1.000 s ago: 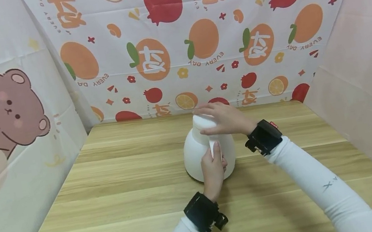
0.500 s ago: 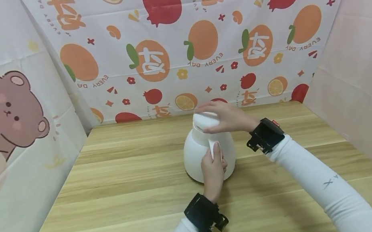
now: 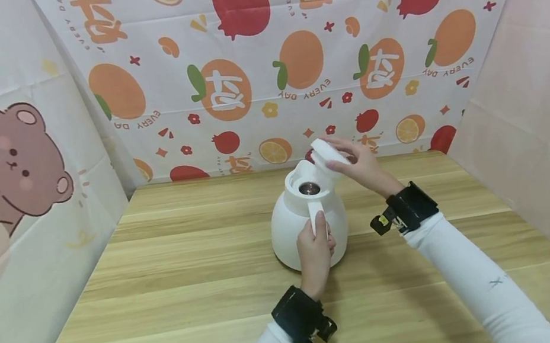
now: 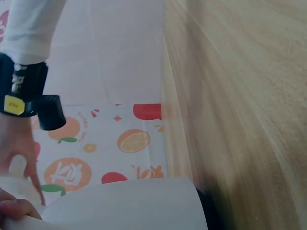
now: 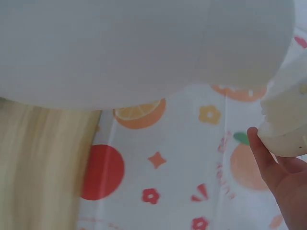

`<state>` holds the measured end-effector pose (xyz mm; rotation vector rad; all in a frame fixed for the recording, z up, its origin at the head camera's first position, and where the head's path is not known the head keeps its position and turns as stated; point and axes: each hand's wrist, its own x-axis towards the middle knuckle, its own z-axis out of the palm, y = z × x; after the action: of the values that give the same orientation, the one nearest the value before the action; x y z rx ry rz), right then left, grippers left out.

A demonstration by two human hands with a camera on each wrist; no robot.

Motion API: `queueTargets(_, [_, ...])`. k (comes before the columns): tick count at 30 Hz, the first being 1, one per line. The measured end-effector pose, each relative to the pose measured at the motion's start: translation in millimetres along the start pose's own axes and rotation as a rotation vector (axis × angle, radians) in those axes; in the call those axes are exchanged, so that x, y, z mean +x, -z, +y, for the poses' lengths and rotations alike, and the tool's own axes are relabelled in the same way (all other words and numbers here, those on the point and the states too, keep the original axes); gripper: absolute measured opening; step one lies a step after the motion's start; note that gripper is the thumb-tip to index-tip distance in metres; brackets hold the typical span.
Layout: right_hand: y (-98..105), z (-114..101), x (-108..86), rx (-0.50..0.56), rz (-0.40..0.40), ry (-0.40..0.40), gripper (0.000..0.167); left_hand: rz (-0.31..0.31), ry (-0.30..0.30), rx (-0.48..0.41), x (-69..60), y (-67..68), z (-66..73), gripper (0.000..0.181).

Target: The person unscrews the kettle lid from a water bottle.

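Note:
A white thermos jug (image 3: 290, 235) stands upright on the wooden table, its round mouth uncovered and a dark, shiny inside showing. My left hand (image 3: 315, 252) grips the jug's handle (image 3: 315, 208), thumb lying along it. Above and right of the mouth, my right hand (image 3: 363, 166) holds the white lid (image 3: 327, 154) tilted, apart from the rim. In the right wrist view the lid (image 5: 288, 120) sits between thumb and fingers, with the jug's side (image 5: 144, 48) filling the upper part. The left wrist view shows the jug body (image 4: 129, 206) close up.
The wooden table (image 3: 177, 307) reaches back to a fruit-print cloth (image 3: 160, 93). A bear-print cloth (image 3: 8, 159) hangs on the left and a pale pink one (image 3: 530, 113) on the right.
My right hand, earlier on top of the lid, has lifted it off and moved up and to the right. The jug's mouth has come into view. My left hand stays on the handle.

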<state>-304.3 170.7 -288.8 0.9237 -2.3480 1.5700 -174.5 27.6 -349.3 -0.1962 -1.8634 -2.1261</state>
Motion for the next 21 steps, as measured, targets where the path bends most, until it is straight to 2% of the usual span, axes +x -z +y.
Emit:
queueTargets(5, [12, 17, -12.2, 0.152, 0.063, -0.045, 0.047, 0.006, 0.011, -0.022, 1.2, -0.4, -3.0, 0.036])
queueTargets(12, [14, 34, -28.3, 0.350, 0.181, -0.115, 0.049, 0.028, -0.004, -0.008, 9.6, -2.4, -34.7, 0.041])
queueTargets(16, [12, 41, -38.2, 0.492, 0.210, -0.157, 0.050, 0.031, -0.009, 0.005, 9.5, -2.4, -35.0, 0.042])
queueTargets(21, [7, 52, -49.2, 0.689, 0.200, -0.172, 0.043, 0.032, -0.013, 0.016, 9.3, -2.6, -34.8, 0.042])
